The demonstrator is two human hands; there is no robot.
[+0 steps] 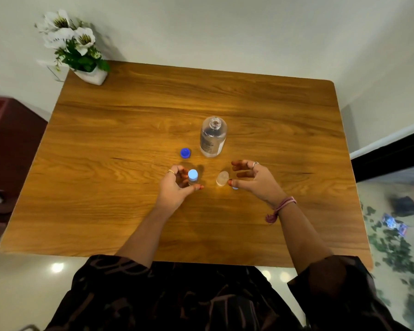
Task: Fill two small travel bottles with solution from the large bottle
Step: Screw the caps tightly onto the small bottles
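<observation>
A person's left hand (177,185) curls its fingers around a capped travel bottle (193,177) on the wooden surface (129,130). Right-hand (253,179) fingers spread wide beside the uncapped second bottle (222,178). Beyond both, the open large bottle (212,137) stands, label print unreadable, blue cap (185,153) nearby.

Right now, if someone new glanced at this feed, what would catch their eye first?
Probably the big bottle, uncapped and upright mid-table, with its blue cap lying just left of it. Nearer the person, the left hand curls round a small capped bottle, while the right hand hovers open beside a second small bottle. The white flowers at the table's far left corner also stand out.
</observation>
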